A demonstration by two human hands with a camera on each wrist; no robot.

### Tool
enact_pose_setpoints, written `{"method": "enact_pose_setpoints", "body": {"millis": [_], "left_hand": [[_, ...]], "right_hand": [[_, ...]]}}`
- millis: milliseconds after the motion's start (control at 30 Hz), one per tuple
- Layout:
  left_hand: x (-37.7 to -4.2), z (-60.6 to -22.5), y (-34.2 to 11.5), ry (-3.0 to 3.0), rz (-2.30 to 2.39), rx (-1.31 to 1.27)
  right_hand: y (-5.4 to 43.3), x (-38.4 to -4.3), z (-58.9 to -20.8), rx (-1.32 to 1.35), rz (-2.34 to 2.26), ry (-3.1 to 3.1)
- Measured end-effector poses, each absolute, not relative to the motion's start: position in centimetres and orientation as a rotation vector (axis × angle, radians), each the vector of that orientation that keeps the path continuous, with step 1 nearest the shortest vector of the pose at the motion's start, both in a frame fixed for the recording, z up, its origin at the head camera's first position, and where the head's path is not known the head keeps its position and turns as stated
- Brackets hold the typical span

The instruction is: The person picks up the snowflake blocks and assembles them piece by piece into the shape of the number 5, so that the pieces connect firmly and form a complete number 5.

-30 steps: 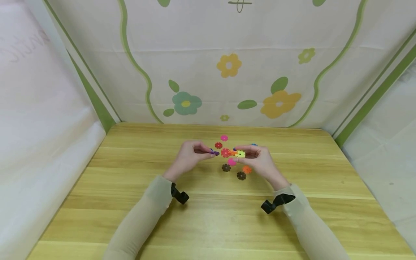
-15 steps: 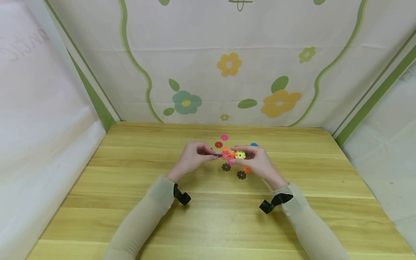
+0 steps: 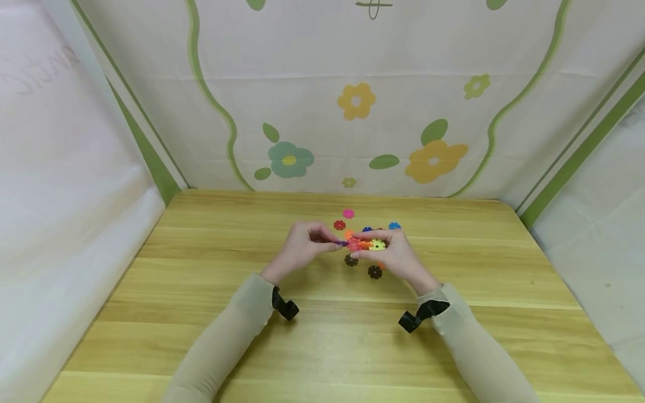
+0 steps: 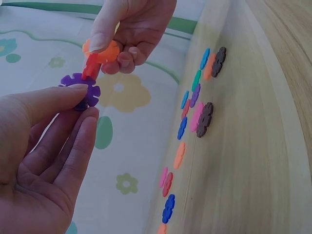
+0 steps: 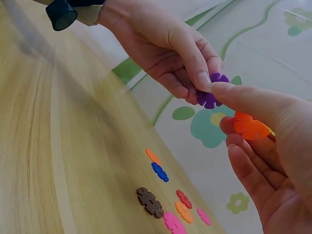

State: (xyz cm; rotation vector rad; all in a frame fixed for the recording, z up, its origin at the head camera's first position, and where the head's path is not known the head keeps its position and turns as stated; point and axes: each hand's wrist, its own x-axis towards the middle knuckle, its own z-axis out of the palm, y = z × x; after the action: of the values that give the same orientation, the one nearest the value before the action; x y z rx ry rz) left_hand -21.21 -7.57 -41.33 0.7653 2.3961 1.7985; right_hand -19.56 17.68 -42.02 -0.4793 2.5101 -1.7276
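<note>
A printed cloth backdrop (image 3: 322,73) stands beyond both hands, and a wooden table (image 3: 322,347) spreads beneath them, its near edge out of view. Beige sleeves (image 3: 221,341) run to the wrists, each bearing a black strapped device (image 3: 286,308), and are cut off at the bottom of the head view. The left hand (image 3: 302,249) and right hand (image 3: 390,252) are close together, each pinching pieces between thumb and fingers. The left pinches a purple disc (image 4: 87,92); the right grips a set made up of a red disc (image 4: 90,66), an orange disc (image 4: 105,52) and a yellow disc (image 3: 377,245). The red one meets the purple one's edge between the hands; whether they interlock is unclear. The right thumb hides the red disc in the right wrist view, where only a yellow sliver shows. Loose discs lie under and beyond the hands: brown (image 3: 375,272) nearer the person, blue (image 3: 395,226) past the right fingers, pink (image 3: 348,214) farthest off. The left wrist view crops one orange piece (image 4: 162,229).
</note>
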Motion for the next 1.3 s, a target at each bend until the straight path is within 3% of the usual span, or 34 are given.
{"method": "enact_pose_setpoints", "body": {"millis": [367, 667, 900, 1300], "left_hand": [[-21.0, -41.0, -7.5, 2.415, 1.752, 0.848], [-21.4, -41.1, -8.0, 2.349, 1.778, 0.757], [-23.5, -41.2, -10.0, 2.423, 1.825, 0.580], [-27.0, -43.7, -11.5, 2.588, 1.528, 0.487]], "right_hand": [[17.5, -19.3, -41.9, -0.586, -1.707, 2.535], [17.8, -19.5, -41.9, -0.450, -1.757, 2.506], [19.1, -19.7, -41.5, -0.416, -1.782, 2.538], [20.0, -19.7, -41.3, -0.437, -1.809, 2.542]]}}
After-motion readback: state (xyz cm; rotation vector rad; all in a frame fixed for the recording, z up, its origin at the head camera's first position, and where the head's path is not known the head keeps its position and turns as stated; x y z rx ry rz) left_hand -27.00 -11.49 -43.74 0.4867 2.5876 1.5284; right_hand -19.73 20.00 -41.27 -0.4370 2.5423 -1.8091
